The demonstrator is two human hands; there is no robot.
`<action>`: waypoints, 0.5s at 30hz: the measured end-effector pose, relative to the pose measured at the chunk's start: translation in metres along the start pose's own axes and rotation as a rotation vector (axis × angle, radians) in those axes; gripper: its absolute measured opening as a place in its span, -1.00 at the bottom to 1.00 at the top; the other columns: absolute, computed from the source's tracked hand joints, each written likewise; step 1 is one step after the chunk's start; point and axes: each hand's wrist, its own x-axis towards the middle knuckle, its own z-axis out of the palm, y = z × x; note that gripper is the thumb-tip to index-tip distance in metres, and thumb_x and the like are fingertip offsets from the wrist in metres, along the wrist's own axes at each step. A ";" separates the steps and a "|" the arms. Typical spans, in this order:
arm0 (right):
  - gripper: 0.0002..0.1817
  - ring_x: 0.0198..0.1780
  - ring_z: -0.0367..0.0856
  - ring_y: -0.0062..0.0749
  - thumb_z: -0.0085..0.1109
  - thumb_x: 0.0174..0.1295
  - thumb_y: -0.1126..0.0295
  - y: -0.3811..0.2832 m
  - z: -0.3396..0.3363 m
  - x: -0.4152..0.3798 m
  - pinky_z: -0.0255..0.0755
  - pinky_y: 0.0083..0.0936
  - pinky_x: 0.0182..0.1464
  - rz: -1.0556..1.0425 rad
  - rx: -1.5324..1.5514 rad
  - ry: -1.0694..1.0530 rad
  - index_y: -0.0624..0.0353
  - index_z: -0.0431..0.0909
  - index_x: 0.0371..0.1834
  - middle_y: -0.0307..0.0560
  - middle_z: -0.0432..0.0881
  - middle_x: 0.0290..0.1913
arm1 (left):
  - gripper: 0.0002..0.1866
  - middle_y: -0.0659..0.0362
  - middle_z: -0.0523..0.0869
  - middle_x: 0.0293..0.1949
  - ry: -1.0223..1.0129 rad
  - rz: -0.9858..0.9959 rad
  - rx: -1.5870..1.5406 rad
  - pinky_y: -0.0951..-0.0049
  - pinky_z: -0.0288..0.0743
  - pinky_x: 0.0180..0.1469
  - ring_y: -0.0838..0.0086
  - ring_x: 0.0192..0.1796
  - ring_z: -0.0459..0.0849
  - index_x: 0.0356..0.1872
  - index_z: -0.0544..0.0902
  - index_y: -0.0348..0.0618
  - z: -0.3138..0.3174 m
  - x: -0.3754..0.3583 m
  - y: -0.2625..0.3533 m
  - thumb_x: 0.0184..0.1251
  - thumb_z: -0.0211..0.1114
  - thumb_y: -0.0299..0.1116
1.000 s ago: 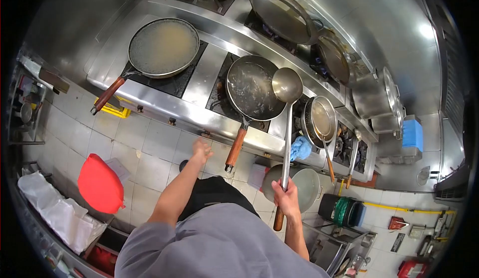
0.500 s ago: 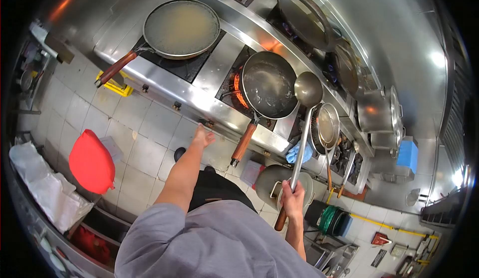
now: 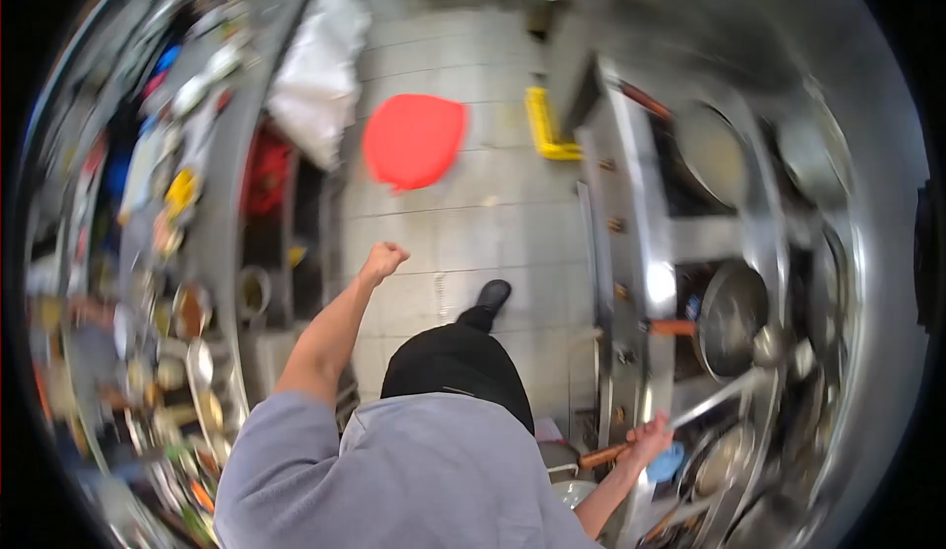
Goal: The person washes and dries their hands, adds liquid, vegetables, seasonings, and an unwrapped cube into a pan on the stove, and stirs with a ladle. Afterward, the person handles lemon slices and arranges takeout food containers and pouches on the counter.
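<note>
My right hand (image 3: 648,439) is wrapped round the handle of a long metal ladle (image 3: 717,398) with a wooden end. The ladle's bowl reaches over the stove, beside the rim of a dark wok (image 3: 734,324) with a wooden handle. My left hand (image 3: 384,260) hangs over the tiled floor with its fingers curled and nothing visible in them. A blue cloth (image 3: 666,462) lies close to my right hand. Nearby, a round strainer-like pan (image 3: 726,458) sits on the stove, blurred.
The stove's steel front (image 3: 655,253) runs along my right. Another pan (image 3: 711,155) holds cloudy liquid. A red lid-like object (image 3: 416,142) and a yellow crate (image 3: 547,127) are on the floor side. The left counter (image 3: 222,243) carries blurred food containers and spoons.
My view has swung left, so the stove now lies on my right and the food counter shows on the left. The left hand's fingers have curled in. The ladle stays in my right hand.
</note>
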 end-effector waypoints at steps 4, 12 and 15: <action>-0.84 -0.73 0.09 -0.67 0.13 0.28 0.33 0.022 0.014 0.017 0.03 -0.64 -0.79 -0.103 0.058 -0.037 0.04 0.36 -0.19 -0.38 0.16 -0.66 | -0.88 0.22 0.66 -0.42 0.231 -0.152 -0.379 0.41 0.50 -0.30 0.49 -0.37 0.60 -0.37 0.63 -0.16 -0.109 -0.095 -0.041 0.14 0.30 -0.35; -0.79 -0.72 0.06 -0.73 0.22 0.28 0.29 -0.009 0.072 -0.011 -0.06 -0.67 -0.75 -0.272 0.139 -0.209 0.00 0.34 -0.29 -0.43 0.09 -0.69 | -0.88 0.11 0.65 -0.23 0.602 -0.050 -1.085 0.38 0.57 -0.25 0.42 -0.26 0.64 -0.18 0.54 -0.16 -0.256 -0.154 -0.114 0.32 0.13 -0.42; -0.82 -0.73 0.05 -0.71 0.19 0.29 0.29 -0.010 0.094 -0.031 -0.02 -0.65 -0.77 -0.299 0.072 -0.210 0.00 0.35 -0.31 -0.43 0.09 -0.69 | -0.81 0.06 0.64 -0.16 0.663 0.024 -1.152 0.32 0.56 -0.15 0.36 -0.21 0.64 -0.09 0.49 -0.16 -0.318 -0.133 -0.125 0.35 0.15 -0.36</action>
